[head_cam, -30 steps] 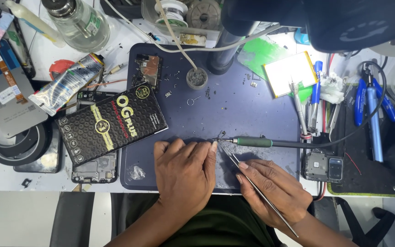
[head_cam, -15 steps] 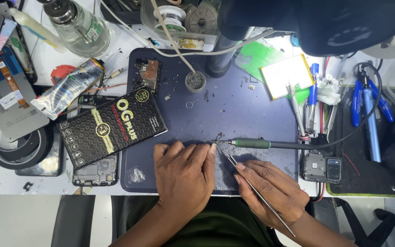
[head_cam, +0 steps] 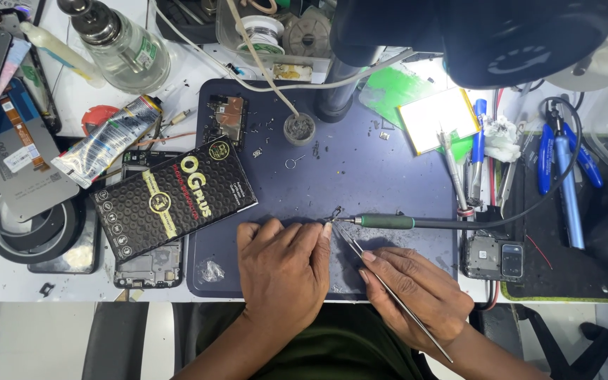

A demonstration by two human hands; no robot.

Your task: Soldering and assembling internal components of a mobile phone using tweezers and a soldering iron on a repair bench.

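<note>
While the fingertips (head_cam: 326,229) of the left hand (head_cam: 283,271) press flat on the dark blue mat (head_cam: 360,183), they pin a tiny dark part (head_cam: 333,214) that lies at the mat's middle, just above the index finger; it is too small to tell what it is. That hand is spread palm down, fingers together and not wrapped around anything. The right hand (head_cam: 416,295) lies just beside it, fingers closed around a pair of thin metal tweezers (head_cam: 388,288), whose tips point up and left toward the small part. A soldering iron with a green grip (head_cam: 387,222) lies across the mat from the right, its tip touching or nearly touching the same part; no hand holds it. Left of the hands, a black box with a honeycomb pattern (head_cam: 174,197) rests tilted over an opened phone frame (head_cam: 146,264). Higher on the mat sit a circuit board (head_cam: 226,119) and a small round tin (head_cam: 299,128). A squeezed tube (head_cam: 107,141) and a glass bottle (head_cam: 124,49) stand further left, and blue-handled pliers (head_cam: 564,162) lie on the far right.
</note>
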